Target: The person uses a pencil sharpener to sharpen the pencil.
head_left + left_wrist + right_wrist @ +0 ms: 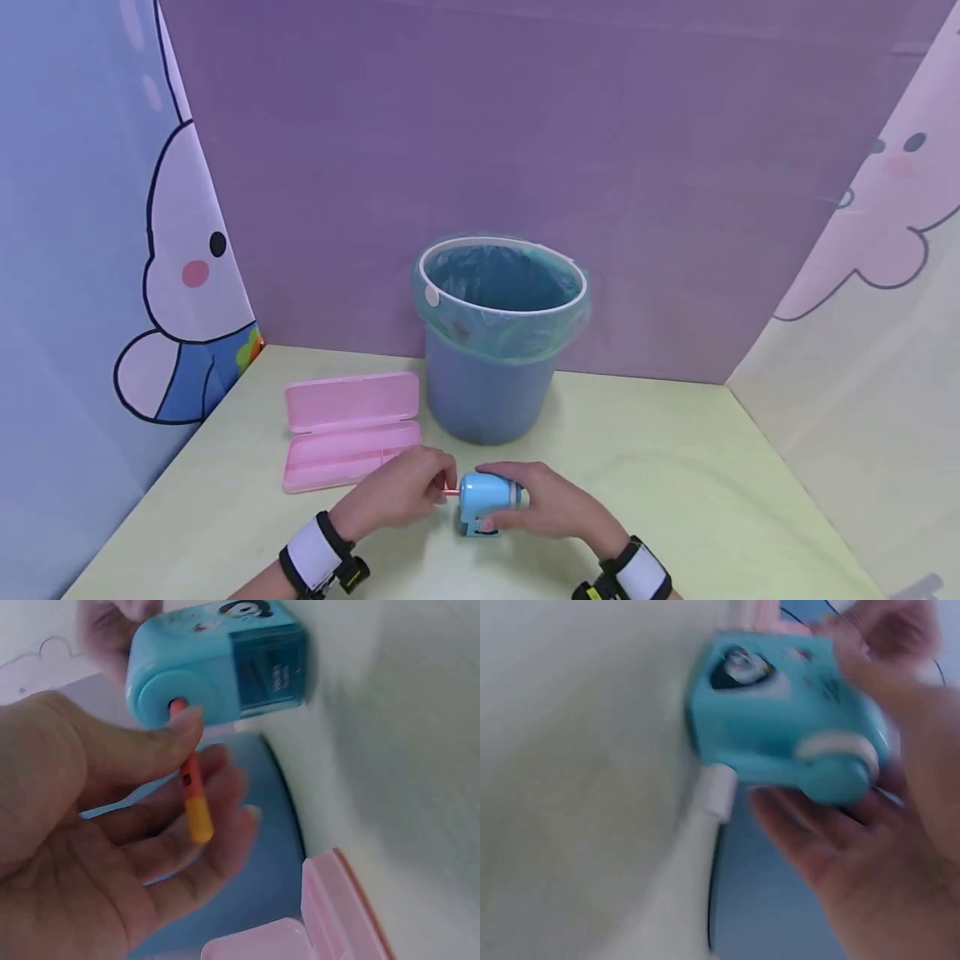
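A light blue crank pencil sharpener stands on the table in front of me, with a cartoon picture on its side and a see-through shavings drawer. My left hand pinches a short orange pencil with a yellow end; its other end sits inside the sharpener's hole. From the opposite side, my right hand grips the sharpener body, thumb on the near side and fingers over the top. In the right wrist view the crank's white knob hangs low near the tabletop, apart from the fingers.
Behind the hands stands a blue bin lined with a green bag. An opened pink pencil case lies to the left, close to my left hand. Purple cloth hangs behind the table, with patterned cloth on both sides.
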The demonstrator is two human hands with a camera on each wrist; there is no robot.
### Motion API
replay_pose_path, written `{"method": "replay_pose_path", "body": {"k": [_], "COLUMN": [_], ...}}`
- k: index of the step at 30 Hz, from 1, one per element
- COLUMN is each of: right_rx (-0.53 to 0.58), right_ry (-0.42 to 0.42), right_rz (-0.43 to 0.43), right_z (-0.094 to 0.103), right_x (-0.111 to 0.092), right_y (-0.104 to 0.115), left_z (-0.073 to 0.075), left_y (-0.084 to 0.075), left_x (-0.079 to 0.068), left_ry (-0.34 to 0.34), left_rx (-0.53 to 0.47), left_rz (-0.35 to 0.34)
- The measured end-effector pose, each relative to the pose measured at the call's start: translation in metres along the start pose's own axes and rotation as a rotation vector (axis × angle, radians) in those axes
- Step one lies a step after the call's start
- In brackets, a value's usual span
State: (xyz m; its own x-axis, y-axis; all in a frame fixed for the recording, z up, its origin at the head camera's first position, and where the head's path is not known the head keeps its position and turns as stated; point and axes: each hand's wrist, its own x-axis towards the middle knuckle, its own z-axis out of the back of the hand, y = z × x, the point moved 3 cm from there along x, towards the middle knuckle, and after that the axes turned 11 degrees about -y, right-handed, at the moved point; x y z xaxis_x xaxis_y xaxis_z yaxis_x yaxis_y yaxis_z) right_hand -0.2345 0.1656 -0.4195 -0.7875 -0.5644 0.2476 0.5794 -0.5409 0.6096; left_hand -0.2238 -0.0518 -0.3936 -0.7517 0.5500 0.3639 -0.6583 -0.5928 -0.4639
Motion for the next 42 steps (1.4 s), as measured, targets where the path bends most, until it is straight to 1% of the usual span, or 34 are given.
{"method": "replay_pose_path", "body": {"k": [3, 5, 7, 9, 12, 14, 16, 21, 24, 27, 30, 32, 35, 42], "right_rx": [0.046, 0.060, 0.062, 0.055, 0.061, 0.061, 0.067, 0.089, 0.102, 0.079, 0.063, 0.063, 0.070, 0.015], "right_ry": [0.019, -0.010, -0.049, -0.090, -0.116, -0.102, -0.067, 0.034, 0.088, 0.124, 0.154, 0.173, 0.192, 0.179], "right_rz": [-0.018, -0.020, -0.045, -0.068, -0.096, -0.092, -0.078, -0.001, 0.027, 0.023, 0.000, 0.006, 0.019, 0.084], "right_z": [0.008, 0.018, 0.029, 0.039, 0.047, 0.045, 0.039, 0.023, 0.016, 0.012, 0.009, 0.007, 0.003, 0.000], "right_x": [-0.006, -0.009, -0.010, -0.013, -0.017, -0.020, -0.023, -0.027, -0.025, -0.023, -0.021, -0.019, -0.018, -0.019], "right_y": [-0.009, -0.015, -0.021, -0.025, -0.029, -0.032, -0.034, -0.035, -0.036, -0.038, -0.039, -0.038, -0.035, -0.027], "left_z": [0.008, 0.015, 0.021, 0.022, 0.013, 0.004, -0.005, -0.025, -0.033, -0.037, -0.037, -0.037, -0.035, -0.036], "left_y": [0.001, 0.001, -0.001, -0.006, -0.018, -0.025, -0.030, -0.036, -0.037, -0.039, -0.039, -0.039, -0.038, -0.038], "left_x": [-0.003, -0.003, -0.001, 0.005, 0.016, 0.022, 0.025, 0.026, 0.027, 0.033, 0.037, 0.037, 0.036, 0.033], "left_ry": [0.067, 0.100, 0.121, 0.137, 0.160, 0.170, 0.172, 0.168, 0.157, 0.134, 0.129, 0.133, 0.129, 0.092], "left_rx": [-0.002, -0.009, -0.021, -0.040, -0.044, -0.019, 0.025, 0.106, 0.128, 0.121, 0.111, 0.108, 0.130, 0.168], "left_rz": [0.022, 0.041, 0.050, 0.061, 0.068, 0.079, 0.084, 0.092, 0.069, 0.025, -0.002, -0.007, -0.002, 0.000]}}
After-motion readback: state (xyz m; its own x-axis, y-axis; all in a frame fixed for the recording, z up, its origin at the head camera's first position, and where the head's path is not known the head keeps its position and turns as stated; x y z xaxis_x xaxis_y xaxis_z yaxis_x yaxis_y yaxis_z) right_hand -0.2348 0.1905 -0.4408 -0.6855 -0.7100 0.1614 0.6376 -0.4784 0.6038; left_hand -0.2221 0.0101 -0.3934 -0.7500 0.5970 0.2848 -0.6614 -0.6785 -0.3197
